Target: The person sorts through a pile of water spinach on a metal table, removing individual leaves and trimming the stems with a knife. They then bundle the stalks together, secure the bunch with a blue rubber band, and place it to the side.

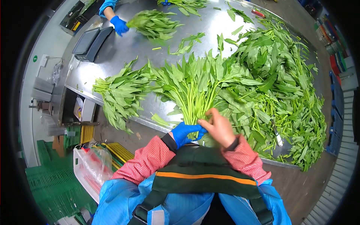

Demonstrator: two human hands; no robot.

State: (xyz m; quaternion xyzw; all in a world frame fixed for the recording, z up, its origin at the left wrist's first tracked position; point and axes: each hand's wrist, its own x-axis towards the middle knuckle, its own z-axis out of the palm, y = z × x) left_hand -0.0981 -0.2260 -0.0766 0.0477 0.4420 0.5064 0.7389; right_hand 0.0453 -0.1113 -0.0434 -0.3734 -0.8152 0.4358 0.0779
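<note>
My left hand, in a blue glove, is wrapped round the lower stems of a bunch of leafy greens that looks like water spinach. The bunch's leaves fan out away from me over the metal table's front edge. Bare and bent at the fingers, my right hand pinches at the stems just beside the glove. To the left lies another bunch, its cut stems pointing left. A large loose heap of the same greens spreads on the right. The stem ends under my hands are partly hidden.
Across the metal table, a co-worker's blue-gloved hand holds a blurred bunch near a scale. A knife lies by the heap; a red-handled tool lies farther back. A crate stands at lower left.
</note>
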